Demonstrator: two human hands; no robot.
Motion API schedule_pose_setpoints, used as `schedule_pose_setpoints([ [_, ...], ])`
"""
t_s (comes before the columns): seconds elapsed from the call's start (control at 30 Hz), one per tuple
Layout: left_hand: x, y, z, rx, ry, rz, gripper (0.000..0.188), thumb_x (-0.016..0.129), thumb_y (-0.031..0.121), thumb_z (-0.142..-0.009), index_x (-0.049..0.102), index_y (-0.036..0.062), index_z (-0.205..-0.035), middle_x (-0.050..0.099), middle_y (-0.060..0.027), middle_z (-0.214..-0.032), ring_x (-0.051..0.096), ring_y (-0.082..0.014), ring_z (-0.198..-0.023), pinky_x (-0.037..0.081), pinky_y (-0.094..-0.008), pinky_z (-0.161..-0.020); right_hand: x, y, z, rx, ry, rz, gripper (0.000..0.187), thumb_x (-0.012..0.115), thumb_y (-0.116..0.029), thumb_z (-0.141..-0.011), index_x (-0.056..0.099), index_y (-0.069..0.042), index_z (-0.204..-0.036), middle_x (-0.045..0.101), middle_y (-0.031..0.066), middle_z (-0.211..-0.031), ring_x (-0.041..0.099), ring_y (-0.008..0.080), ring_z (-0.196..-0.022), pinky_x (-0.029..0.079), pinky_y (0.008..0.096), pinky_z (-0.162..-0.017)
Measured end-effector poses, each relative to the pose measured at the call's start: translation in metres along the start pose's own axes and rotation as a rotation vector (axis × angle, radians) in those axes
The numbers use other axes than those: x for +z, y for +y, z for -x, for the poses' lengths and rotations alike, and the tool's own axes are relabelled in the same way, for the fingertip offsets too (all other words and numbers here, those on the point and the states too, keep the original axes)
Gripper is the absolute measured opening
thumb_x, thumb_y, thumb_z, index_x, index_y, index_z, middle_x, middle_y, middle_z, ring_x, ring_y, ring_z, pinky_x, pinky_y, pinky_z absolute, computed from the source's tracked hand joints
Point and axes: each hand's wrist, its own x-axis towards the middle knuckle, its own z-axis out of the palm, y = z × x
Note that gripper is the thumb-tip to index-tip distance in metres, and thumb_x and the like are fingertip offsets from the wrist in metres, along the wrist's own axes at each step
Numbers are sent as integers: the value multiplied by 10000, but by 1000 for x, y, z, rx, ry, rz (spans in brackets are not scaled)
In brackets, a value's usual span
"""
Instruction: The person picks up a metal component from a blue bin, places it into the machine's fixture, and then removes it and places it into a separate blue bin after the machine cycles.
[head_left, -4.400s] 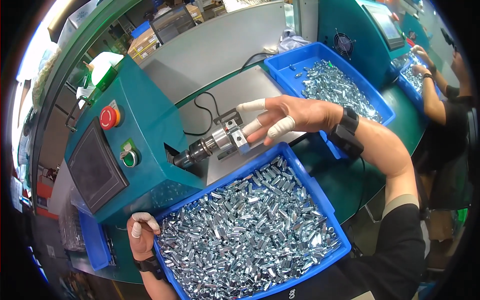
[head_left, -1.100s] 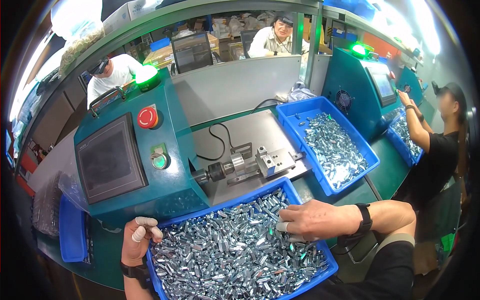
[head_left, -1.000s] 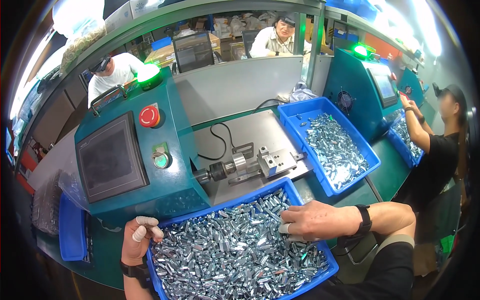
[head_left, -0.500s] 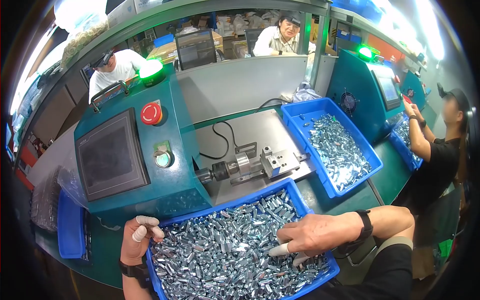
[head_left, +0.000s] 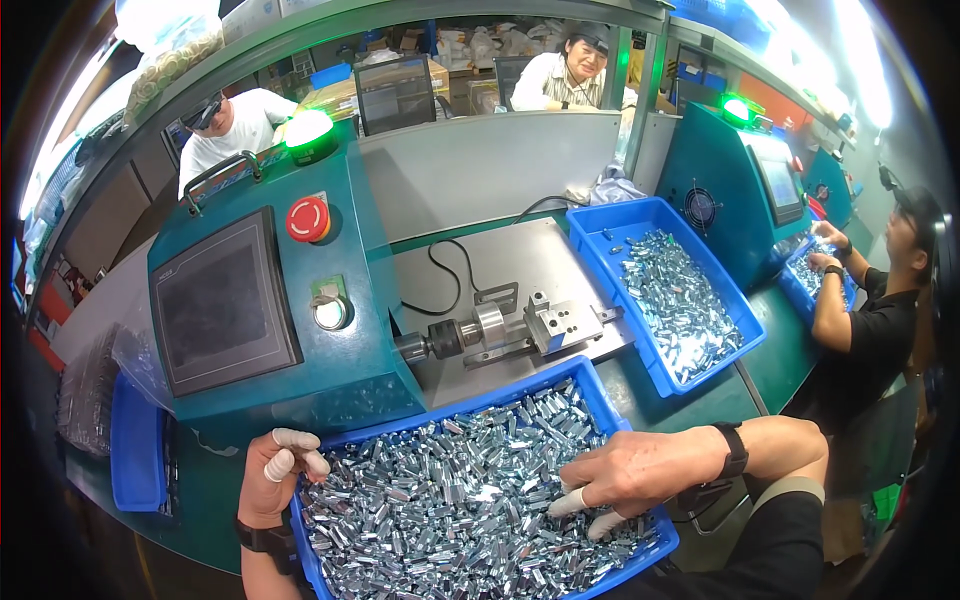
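Observation:
Small silver hexagonal metal pieces (head_left: 440,500) fill a blue tray (head_left: 590,385) in front of me. My left hand (head_left: 275,475) is at the tray's left rim, fingers curled inward and white cots on several fingertips. Whatever lies within those fingers is hidden. From the right, my right hand (head_left: 630,475) reaches down onto the pieces. Its thumb and a finger, both in white cots, are spread apart at the surface of the heap, and no piece shows held between them. The other fingers are bent and partly hidden.
Beyond the tray stands a green machine with a dark screen (head_left: 225,305), a red stop button (head_left: 308,219) and a metal spindle and fixture (head_left: 560,325). A second blue tray (head_left: 655,350) of pieces lies at right. A co-worker in black (head_left: 880,300) works far right; two people sit behind.
My right hand has shifted slightly right over the pieces. My left hand is nearly unmoved. The co-worker at the right has lowered their hands toward a blue tray.

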Motion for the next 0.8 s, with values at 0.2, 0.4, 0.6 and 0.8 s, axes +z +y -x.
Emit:
schedule_pose_setpoints([
  [0.2, 0, 1, 0, -2, -7, 3, 456, 679, 423, -906, 640, -3, -1066, 684, -140, -775, 629, -198, -648, 510, -307, -608, -1, -3, -12, -23, 76, 113, 519, 694, -312, -885, 540, -81, -1324, 548, 105, -975, 607, 287, -777, 513, 388, -586],
  [0.4, 0, 1, 0, 3, -9, 4, 466, 689, 431, -896, 643, -1, -1065, 689, -140, -785, 635, -196, -654, 517, -310, -613, -3, -5, -45, -136, 59, 232, 577, 676, -318, -886, 487, -51, -1361, 541, 119, -1082, 600, 264, -860, 540, 367, -656],
  [0.6, 1, 2, 1, -17, -9, 2, 487, 706, 443, -879, 646, -4, -1062, 694, -140, -798, 649, -201, -674, 530, -310, -627, 3, -5, -66, -263, 91, 260, 600, 711, -312, -814, 505, -21, -1296, 489, 144, -1178, 536, 275, -1007, 509, 370, -804],
  [0.8, 1, 1, 1, -27, -7, 3, 503, 720, 449, -865, 647, -10, -1059, 696, -142, -803, 659, -207, -686, 539, -313, -633, 6, -6, -76, -294, 44, 239, 628, 741, -326, -773, 523, -17, -1275, 475, 146, -1190, 504, 280, -1081, 470, 382, -874],
])
